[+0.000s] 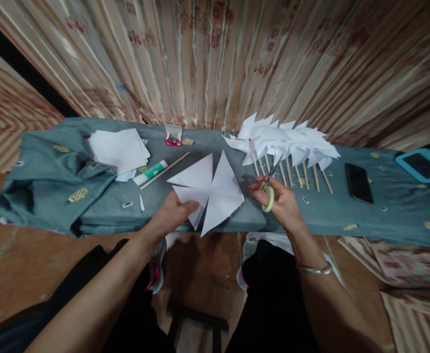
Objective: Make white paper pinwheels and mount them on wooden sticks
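A white paper square (pixel 224 189), slit from its corners toward the middle, is pinched at its lower left by my left hand (pixel 174 211), thumb on top. To its right, my right hand (pixel 279 198) has its fingers in the pale green handles of a pair of scissors (pixel 269 196). The scissors' blades point away from me, over the sticks of the paper pinwheels (pixel 284 139). These white pinwheels lie in an overlapping row at the back. Left of the cut square rest a wooden stick (pixel 165 170) and a green-and-white glue stick (pixel 151 172).
A stack of white paper (pixel 117 149) lies at the left. Behind the glue stick stands an open red box (pixel 173 137) of small metal pieces. On the right are a dark phone (pixel 359 183) and a blue-framed device (pixel 422 165). A grey-green cloth (pixel 100 211) covers the narrow table.
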Available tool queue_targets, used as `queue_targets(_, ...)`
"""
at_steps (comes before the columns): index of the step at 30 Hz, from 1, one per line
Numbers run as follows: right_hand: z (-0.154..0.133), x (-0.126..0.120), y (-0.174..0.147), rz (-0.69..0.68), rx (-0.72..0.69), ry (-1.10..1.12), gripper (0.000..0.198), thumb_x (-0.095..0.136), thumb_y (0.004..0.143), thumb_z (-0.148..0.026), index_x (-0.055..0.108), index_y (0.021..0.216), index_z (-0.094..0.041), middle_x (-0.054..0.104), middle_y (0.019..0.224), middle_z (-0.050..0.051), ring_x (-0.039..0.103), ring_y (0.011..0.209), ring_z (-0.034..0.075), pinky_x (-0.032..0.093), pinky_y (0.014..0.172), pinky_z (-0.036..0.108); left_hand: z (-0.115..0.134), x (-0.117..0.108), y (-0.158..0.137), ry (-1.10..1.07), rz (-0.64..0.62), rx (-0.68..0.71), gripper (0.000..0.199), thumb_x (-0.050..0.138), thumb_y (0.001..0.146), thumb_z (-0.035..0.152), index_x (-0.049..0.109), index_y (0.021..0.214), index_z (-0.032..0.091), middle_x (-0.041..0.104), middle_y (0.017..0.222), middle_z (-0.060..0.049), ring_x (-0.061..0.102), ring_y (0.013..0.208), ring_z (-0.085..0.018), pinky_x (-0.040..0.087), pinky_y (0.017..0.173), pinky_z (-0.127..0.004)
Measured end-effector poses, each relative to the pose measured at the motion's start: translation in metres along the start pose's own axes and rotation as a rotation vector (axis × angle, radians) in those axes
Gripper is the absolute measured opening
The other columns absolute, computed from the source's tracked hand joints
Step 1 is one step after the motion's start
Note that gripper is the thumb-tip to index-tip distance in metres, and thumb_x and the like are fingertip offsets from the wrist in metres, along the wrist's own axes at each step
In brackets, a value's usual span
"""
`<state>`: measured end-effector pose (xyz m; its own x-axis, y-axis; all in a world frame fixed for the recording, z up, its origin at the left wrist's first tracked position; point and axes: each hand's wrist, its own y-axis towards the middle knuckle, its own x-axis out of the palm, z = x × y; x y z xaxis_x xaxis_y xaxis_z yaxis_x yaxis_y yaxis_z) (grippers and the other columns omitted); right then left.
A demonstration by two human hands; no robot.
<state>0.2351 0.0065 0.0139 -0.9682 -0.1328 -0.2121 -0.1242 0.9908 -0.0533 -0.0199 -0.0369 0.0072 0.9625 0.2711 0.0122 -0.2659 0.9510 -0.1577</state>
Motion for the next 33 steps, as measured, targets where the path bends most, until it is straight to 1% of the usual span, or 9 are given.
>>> queue_targets(3,-0.001,0.006,0.001,-0.074,0.023,-0.062,0.058,0.082,0.06,-0.049,0.061,0.106,-0.021,0.073,0.094,0.006,0.068,0.086,0.022,0.051,0.078,0.034,0.0,0.001,-0.003,0.073,-0.16,-0.071,0.011,0.066,0.052,0.02,0.069,0.063,0.02,0.068,0.061,-0.005,0.062,0.058,-0.024,0.05,0.053,-0.033)
queue_targets(6,0.001,0.011,0.002,-0.152,0.064,-0.054,0.061,0.084,0.058,-0.046,0.061,0.108,-0.019,0.073,0.091,0.006,0.068,0.085,0.022,0.051,0.073,0.032,0.0,0.002,-0.003,0.083,-0.169,-0.084,0.007,0.063,0.052,0.02,0.065,0.058,0.022,0.062,0.051,-0.001,0.054,0.047,-0.019,0.041,0.043,-0.028)
queue_targets(11,0.006,0.016,0.003,-0.18,0.15,0.063,0.061,0.088,0.05,-0.037,0.064,0.103,-0.019,0.072,0.078,0.001,0.068,0.076,0.018,0.052,0.07,0.029,0.007,0.003,-0.006,0.093,-0.259,-0.149,0.01,0.059,0.054,0.019,0.064,0.063,0.02,0.064,0.056,0.001,0.056,0.049,-0.017,0.04,0.045,-0.025)
queue_targets(13,0.006,0.017,0.002,-0.182,0.18,0.103,0.059,0.088,0.048,-0.035,0.064,0.099,-0.018,0.071,0.069,-0.002,0.067,0.067,0.017,0.051,0.065,0.028,0.01,0.003,-0.007,0.07,-0.29,-0.164,0.011,0.061,0.056,0.019,0.066,0.065,0.02,0.066,0.06,0.001,0.059,0.053,-0.017,0.042,0.049,-0.024)
queue_targets(17,0.007,0.02,0.005,-0.141,0.182,0.173,0.052,0.088,0.047,-0.032,0.065,0.091,-0.019,0.068,0.063,-0.004,0.063,0.06,0.015,0.049,0.059,0.026,0.012,0.004,-0.004,-0.108,-0.235,-0.178,0.024,0.076,0.054,0.024,0.071,0.077,0.017,0.074,0.076,-0.003,0.067,0.07,-0.021,0.052,0.066,-0.029)
queue_targets(21,0.009,0.029,0.011,0.064,0.188,0.338,0.048,0.088,0.042,-0.028,0.066,0.085,-0.02,0.066,0.062,-0.006,0.06,0.057,0.013,0.048,0.058,0.026,0.02,0.006,-0.001,-0.409,-0.273,-0.221,0.039,0.077,0.062,0.041,0.072,0.092,0.015,0.075,0.092,-0.009,0.069,0.093,-0.029,0.054,0.083,-0.036)
queue_targets(25,0.008,0.048,0.016,0.209,0.195,0.567,0.041,0.088,0.044,-0.027,0.066,0.077,-0.02,0.069,0.067,-0.005,0.062,0.063,0.012,0.048,0.063,0.024,0.031,0.013,-0.001,-0.622,-0.336,-0.209,0.045,0.073,0.068,0.052,0.071,0.098,0.018,0.074,0.107,-0.009,0.064,0.112,-0.029,0.052,0.093,-0.039)
queue_targets(30,0.0,0.071,0.02,0.223,0.188,0.669,0.041,0.087,0.046,-0.028,0.064,0.078,-0.019,0.067,0.067,-0.005,0.062,0.063,0.013,0.049,0.064,0.028,0.035,0.033,-0.001,-0.701,-0.361,-0.125,0.036,0.08,0.065,0.039,0.07,0.094,0.021,0.074,0.107,-0.004,0.061,0.118,-0.027,0.048,0.1,-0.038)
queue_targets(33,-0.006,0.079,0.02,0.19,0.147,0.656,0.042,0.087,0.049,-0.03,0.063,0.083,-0.02,0.067,0.068,-0.005,0.062,0.064,0.014,0.05,0.064,0.028,0.032,0.044,0.001,-0.673,-0.26,-0.045,0.037,0.08,0.067,0.023,0.068,0.102,0.02,0.074,0.106,-0.005,0.063,0.115,-0.025,0.047,0.101,-0.037)
